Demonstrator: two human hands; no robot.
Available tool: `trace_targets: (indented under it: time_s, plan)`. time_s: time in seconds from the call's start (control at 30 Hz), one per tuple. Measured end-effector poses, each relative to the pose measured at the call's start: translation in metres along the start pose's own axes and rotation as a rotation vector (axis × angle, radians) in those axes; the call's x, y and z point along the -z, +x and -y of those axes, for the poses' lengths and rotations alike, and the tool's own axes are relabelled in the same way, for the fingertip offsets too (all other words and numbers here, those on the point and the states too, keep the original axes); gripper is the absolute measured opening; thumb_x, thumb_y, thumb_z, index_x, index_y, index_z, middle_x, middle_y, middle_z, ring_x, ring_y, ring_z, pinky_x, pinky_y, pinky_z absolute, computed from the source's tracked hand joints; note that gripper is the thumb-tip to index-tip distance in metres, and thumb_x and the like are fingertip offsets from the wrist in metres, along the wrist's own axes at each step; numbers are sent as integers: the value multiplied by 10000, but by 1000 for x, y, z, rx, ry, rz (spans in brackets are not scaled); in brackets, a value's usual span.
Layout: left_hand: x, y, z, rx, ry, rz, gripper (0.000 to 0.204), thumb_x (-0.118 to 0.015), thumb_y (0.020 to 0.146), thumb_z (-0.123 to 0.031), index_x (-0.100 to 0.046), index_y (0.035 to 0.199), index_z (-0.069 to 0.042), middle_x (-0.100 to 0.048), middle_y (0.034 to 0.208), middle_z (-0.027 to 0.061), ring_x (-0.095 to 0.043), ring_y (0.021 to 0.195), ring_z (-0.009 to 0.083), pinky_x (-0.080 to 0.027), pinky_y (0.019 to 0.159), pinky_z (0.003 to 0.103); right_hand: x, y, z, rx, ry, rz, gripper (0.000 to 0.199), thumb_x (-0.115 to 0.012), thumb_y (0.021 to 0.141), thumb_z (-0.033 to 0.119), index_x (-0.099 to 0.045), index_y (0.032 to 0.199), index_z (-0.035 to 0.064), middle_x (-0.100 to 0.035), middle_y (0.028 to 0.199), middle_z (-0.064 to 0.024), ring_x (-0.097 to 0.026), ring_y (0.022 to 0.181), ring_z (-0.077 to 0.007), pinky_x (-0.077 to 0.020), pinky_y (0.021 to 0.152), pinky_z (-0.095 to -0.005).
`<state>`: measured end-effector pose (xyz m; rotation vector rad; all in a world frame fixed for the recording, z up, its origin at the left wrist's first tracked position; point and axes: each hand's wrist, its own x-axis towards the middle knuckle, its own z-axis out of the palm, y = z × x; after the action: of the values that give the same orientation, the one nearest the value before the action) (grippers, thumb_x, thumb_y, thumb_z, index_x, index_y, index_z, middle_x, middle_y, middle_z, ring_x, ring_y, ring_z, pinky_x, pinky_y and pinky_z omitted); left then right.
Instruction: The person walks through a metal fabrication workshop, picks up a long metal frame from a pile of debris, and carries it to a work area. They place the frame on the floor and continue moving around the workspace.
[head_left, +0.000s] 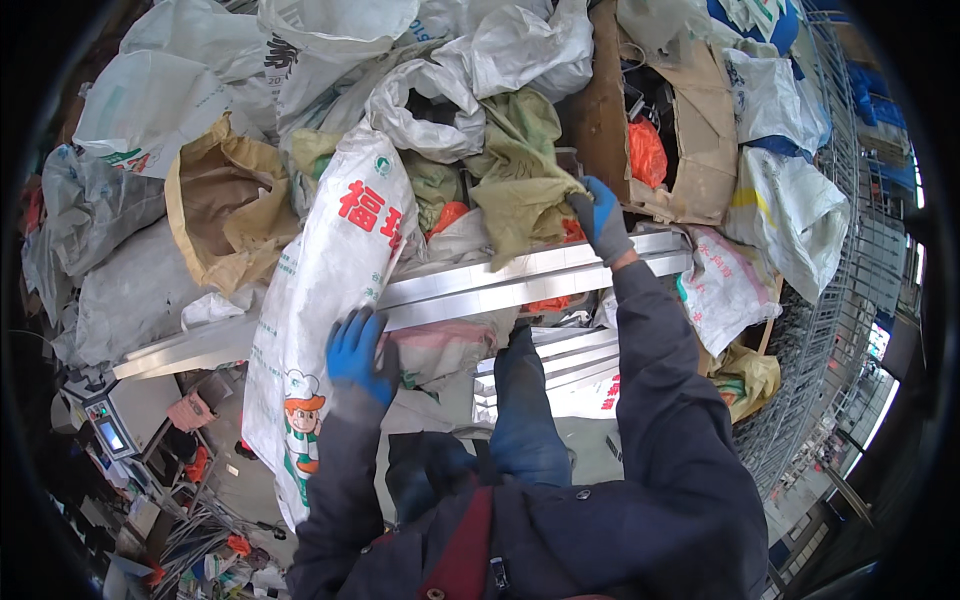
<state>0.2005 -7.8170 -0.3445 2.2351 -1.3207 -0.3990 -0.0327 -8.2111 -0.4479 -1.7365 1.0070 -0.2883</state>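
Observation:
My right hand (603,222), in a blue and grey glove, is closed on the edge of an olive-green woven sack (520,180). The sack's cloth hangs down over long silvery metal bars (540,290), which lie crosswise in front of me. My left hand (358,355), gloved the same way, rests with its fingers stretched against the right side of a long white woven sack (320,270) with red print and a cartoon figure. That sack lies across the bars and hides part of them. Whatever is under the left palm is hidden.
Crumpled white sacks (510,50) pile up at the back. An opened brown paper sack (225,210) stands at the left, a torn cardboard box (705,130) at the back right. Wire mesh (800,370) runs along the right. A device with a lit screen (110,432) is at lower left.

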Motion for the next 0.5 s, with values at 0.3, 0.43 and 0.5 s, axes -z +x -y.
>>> trace_targets:
  time_s: [0.3,0.43,0.5]
  plan:
    - [-127,143,-86,227,-478,370,1173,-887,732,-599,-364,1539,72,-609,1346,317,-628,1199,474,-491,1050,530,5,-36,73,35,-17,13,365,-718,925,287,-713,1159,7,-758,968,-136,-706,885,-157,-566,797,-338]
    - [-180,143,-128,249,-437,193,908,-841,789,-424,-437,1491,-13,-712,1171,253,-692,1081,452,-537,946,520,-22,-67,58,-30,64,35,393,-723,912,213,-691,1243,3,-778,1045,-153,-744,917,-188,-585,789,-343]
    - [-195,133,-132,331,-459,273,763,-805,831,-349,-505,1476,-74,-737,1143,240,-711,1066,434,-551,924,504,-29,-75,53,-76,153,17,410,-732,910,209,-677,1261,3,-774,1078,-181,-757,917,-216,-589,789,-353]
